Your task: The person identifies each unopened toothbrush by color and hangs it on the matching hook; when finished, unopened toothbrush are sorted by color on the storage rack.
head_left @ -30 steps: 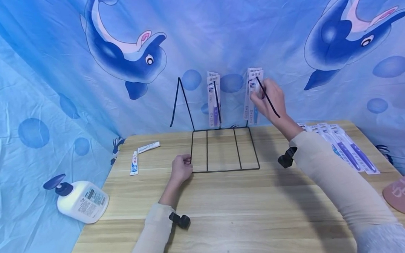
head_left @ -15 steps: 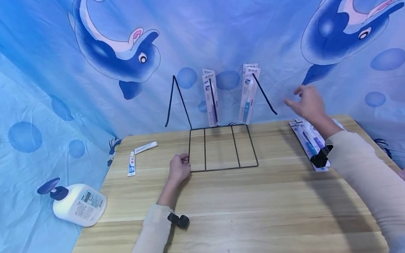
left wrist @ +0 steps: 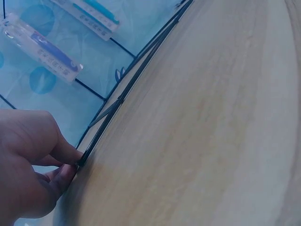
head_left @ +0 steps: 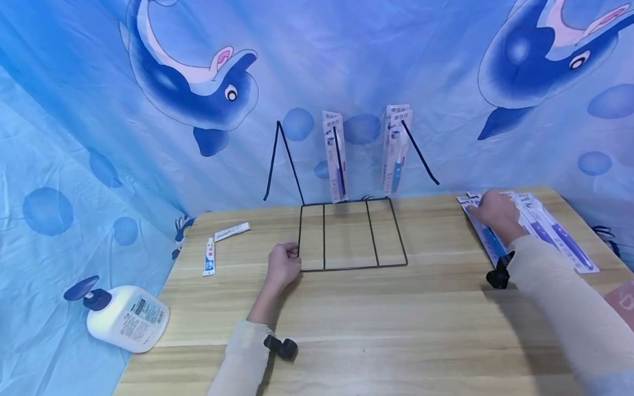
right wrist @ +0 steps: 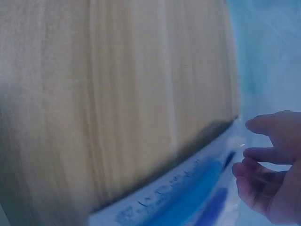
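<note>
Currently, the left hand [head_left: 284, 264] has its fingers clamped on the left side of the rack [head_left: 354, 268], whose hooks bear hanging packs [head_left: 396, 153]; the right hand [head_left: 497, 211], thumb and fingers apart, is at toothbrush packs [head_left: 549, 232] lying on the surface's [head_left: 381, 337] right.

It was prob. a makeshift shop-style display corner, tho exact type of rm was unclear: dolphin-print curtain [head_left: 364, 54] hung behind a wood-grain tbl [head_left: 386, 331]. Pkgd toothbrushes [head_left: 397, 159] hung on a blk wire rack [head_left: 372, 234], w/ sm. tubes [head_left: 209, 259] & a pump bottle [head_left: 129, 319] nearby.
</note>
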Action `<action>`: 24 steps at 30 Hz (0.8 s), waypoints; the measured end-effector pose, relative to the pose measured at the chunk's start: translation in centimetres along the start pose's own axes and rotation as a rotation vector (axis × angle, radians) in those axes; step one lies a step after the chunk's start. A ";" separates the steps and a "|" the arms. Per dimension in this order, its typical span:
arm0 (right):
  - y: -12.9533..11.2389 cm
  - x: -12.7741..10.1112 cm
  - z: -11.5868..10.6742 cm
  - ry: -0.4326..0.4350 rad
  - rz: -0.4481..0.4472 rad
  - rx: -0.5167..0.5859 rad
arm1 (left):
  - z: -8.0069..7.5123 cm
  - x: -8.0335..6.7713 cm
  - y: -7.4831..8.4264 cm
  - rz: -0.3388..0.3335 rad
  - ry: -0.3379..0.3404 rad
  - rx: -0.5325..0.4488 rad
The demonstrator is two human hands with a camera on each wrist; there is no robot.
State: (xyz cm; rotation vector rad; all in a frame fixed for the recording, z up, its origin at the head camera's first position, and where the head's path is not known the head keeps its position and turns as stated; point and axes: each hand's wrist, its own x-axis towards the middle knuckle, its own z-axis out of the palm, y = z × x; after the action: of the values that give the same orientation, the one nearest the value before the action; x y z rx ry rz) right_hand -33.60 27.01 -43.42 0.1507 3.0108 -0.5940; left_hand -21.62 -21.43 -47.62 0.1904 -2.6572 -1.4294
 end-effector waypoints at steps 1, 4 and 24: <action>0.0 -0.1 0.3 0.002 0.011 0.001 | 0.0 0.0 0.0 -0.002 -0.002 -0.002; -0.1 -0.2 0.9 0.004 0.014 0.009 | 0.0 0.0 0.0 -0.001 0.001 0.000; -1.6 -1.5 -1.0 0.144 -0.120 0.080 | 0.2 -0.2 -0.1 0.000 0.008 0.024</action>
State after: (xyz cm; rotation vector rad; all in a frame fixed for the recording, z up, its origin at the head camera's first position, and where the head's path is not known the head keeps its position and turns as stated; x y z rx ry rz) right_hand -32.35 25.78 -41.75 0.0169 3.1534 -0.7453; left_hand -21.49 -21.27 -47.85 0.1979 -2.6684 -1.3948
